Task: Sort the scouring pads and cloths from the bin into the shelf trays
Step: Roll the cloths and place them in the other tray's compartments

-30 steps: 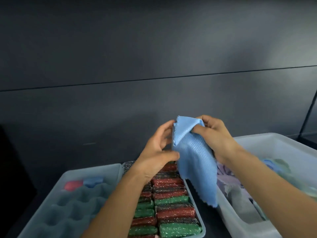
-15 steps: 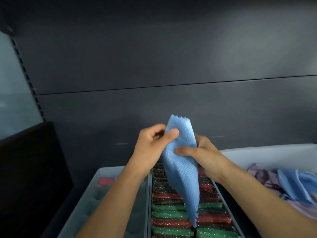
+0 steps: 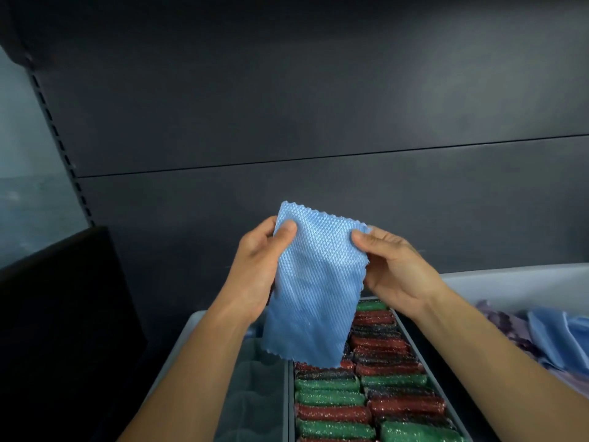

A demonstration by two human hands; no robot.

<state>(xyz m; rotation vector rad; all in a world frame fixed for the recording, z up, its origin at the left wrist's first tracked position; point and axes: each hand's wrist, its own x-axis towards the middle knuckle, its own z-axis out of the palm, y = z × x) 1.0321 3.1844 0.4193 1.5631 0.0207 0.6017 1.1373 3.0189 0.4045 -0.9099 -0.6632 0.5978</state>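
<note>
A light blue textured cloth (image 3: 314,288) hangs spread out in front of me above the trays. My left hand (image 3: 259,266) pinches its top left corner and my right hand (image 3: 392,269) pinches its top right corner. Below it, a grey tray (image 3: 414,342) holds rows of glittery red, green and dark scouring pads (image 3: 366,397). To the left stands a second grey tray (image 3: 191,346) with a moulded inside. At the right edge a white bin (image 3: 510,282) holds blue and purple cloths (image 3: 554,336).
A dark shelf back panel (image 3: 318,122) rises behind the trays. A black box or panel (image 3: 57,314) stands at the left, close to the left tray. A perforated shelf upright (image 3: 60,145) runs down the left side.
The cloth has gone from a bunched, folded strip to a flat spread sheet. My hands have moved apart to its two top corners.
</note>
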